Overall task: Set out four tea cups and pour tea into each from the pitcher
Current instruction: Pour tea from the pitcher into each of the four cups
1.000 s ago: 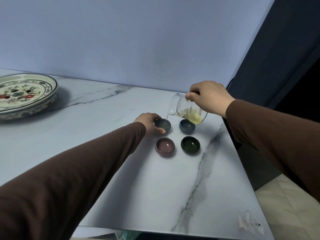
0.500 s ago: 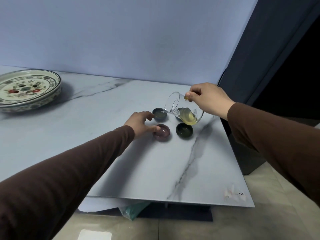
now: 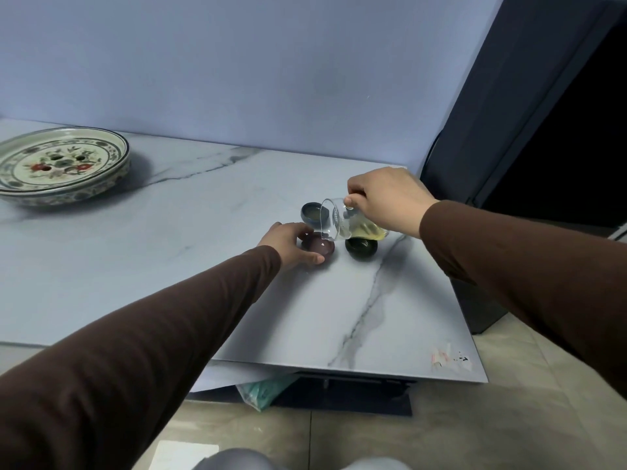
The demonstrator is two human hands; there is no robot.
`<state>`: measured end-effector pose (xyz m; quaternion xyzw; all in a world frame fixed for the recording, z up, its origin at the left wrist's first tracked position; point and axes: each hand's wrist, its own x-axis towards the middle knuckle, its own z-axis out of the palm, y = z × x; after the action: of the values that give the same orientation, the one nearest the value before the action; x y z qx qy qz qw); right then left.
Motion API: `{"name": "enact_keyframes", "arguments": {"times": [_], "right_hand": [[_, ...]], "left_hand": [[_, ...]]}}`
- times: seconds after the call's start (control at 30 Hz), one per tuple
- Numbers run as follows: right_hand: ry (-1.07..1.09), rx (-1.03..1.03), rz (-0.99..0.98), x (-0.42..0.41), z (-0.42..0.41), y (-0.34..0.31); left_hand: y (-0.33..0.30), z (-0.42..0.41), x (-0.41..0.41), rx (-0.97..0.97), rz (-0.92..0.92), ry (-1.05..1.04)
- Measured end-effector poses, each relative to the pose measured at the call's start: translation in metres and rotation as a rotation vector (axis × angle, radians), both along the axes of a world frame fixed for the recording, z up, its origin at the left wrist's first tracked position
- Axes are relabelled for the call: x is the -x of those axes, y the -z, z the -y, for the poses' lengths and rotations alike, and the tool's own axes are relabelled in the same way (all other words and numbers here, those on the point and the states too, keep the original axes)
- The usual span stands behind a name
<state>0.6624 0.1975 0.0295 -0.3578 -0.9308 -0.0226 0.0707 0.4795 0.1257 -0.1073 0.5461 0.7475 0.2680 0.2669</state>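
Tea cups are the matter here, but the largest thing is the marble-patterned table (image 3: 190, 239) on which they are standing, near its far right corner. At the far left of the table a big painted ceramic plate (image 3: 57, 164) is resting, well apart from the work.

Next in size is the glass pitcher (image 3: 346, 222). The right hand (image 3: 390, 200) is gripping it from above, with the fingers closed around its upper back part, and is tipping it strongly to the left, so the spout is hanging just over the purple cup (image 3: 319, 244). Yellow tea is collecting in the lower side of the glass. Whether a stream is falling now is too fine to tell.

The left hand (image 3: 288, 242) is curling around the left side of the purple cup, thumb in front and fingers behind, touching it and steadying it. Just beside it on the right the dark green cup (image 3: 361, 249) is standing, partly under the pitcher. Behind them the grey-blue cup (image 3: 314, 213) is showing pale tea inside. A fourth cup is hidden behind the pitcher, if it is there.

Such cups are probably light, stiff and easy to break, with smooth glazed walls which are slipping easily; taking them by the side wall seems best. The pitcher is looking thin and fragile, and a firm hold is needed.
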Motion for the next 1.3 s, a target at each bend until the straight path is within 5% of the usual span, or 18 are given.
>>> {"name": "enact_keyframes", "arguments": {"times": [1.3], "right_hand": [[-0.097, -0.208, 0.109, 0.011, 0.015, -0.024]], "left_hand": [[-0.004, -0.006, 0.0, 0.05, -0.068, 0.004]]}}
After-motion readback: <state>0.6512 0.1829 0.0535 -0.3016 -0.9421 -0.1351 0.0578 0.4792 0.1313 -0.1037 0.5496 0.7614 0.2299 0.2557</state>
